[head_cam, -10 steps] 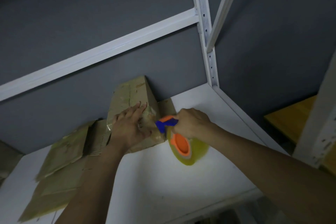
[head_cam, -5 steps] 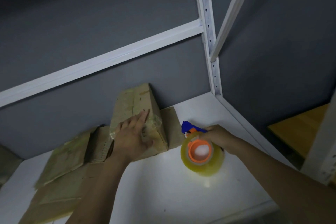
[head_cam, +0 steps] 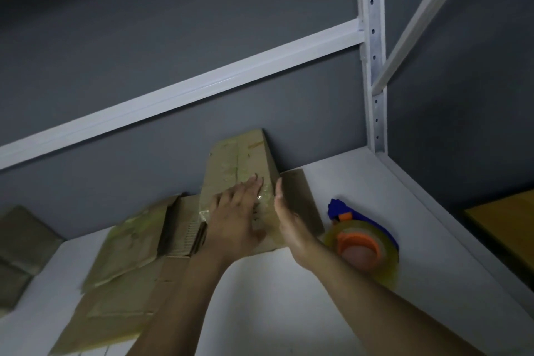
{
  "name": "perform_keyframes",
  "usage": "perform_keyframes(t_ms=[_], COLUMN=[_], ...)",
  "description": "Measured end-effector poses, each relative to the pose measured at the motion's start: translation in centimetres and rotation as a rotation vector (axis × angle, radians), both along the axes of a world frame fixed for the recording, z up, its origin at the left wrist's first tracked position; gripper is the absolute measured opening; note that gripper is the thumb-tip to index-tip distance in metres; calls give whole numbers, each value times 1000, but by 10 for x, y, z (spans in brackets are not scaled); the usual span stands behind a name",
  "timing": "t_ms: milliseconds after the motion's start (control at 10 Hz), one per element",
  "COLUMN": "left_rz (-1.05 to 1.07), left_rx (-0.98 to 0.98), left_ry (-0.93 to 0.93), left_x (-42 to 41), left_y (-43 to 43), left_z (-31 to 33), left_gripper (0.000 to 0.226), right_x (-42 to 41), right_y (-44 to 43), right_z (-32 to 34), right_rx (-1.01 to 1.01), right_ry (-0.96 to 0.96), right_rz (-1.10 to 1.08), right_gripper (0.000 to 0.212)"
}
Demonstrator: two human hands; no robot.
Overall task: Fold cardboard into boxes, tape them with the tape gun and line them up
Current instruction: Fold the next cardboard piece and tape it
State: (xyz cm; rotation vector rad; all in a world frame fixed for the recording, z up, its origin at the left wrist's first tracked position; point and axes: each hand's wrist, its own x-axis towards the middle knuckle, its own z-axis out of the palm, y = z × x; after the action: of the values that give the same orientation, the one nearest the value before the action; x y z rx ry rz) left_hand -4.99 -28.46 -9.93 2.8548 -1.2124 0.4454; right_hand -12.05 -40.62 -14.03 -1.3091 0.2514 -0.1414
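The left grip [head_cam: 235,217] lies flat, fingers straight, on top of the taped box [head_cam: 239,159]. The right grip [head_cam: 289,220], also unclenched, stands edge-on against the box's right side. The box sits at the back edge of the shelf [head_cam: 289,312]. The tape gun [head_cam: 364,243] lies unheld just right of the right grip, toward the shelf's right edge.

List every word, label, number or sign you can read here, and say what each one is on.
Nothing here can be read.
On the cardboard box: faint dark marks beside the left hand, too blurred to read.
On the tape gun: no label shows.
On the shelf upright: only holes, no numbers.
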Motion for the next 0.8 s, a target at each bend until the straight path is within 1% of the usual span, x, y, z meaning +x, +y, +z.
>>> perform_keyframes(t_ms=[100,200,300,400,500,600,700,800], left_rz=[5,5,3,-29,-145,-226,-251,-241], left_rx=[26,34,32,0,-169,-513,-587,-365], left_ry=[1,14,31,84,243,448,332,364], left_x=[-1,-3,-1,1,2,12,39,61], left_y=[-2,-2,1,4,12,35,70,98], left_z=[3,5,6,8,15,25,32,31], left_gripper=[100,104,106,105,93,57,36,46], right_x=[-10,-10,11,16,18,26,30,31], right_y=[-7,-11,-12,-29,-53,-67,-73,-76], right_z=[-16,-8,-5,0,12,16,21,29], right_rx=[-82,-121,-270,-670,-1088,-1316,-1305,-1297], right_ry=[62,-17,-145,-186,-334,-435,-453,-465], right_rz=[17,-32,30,52,61,161,178,189], right_gripper=[57,54,45,43,51,48,48,53])
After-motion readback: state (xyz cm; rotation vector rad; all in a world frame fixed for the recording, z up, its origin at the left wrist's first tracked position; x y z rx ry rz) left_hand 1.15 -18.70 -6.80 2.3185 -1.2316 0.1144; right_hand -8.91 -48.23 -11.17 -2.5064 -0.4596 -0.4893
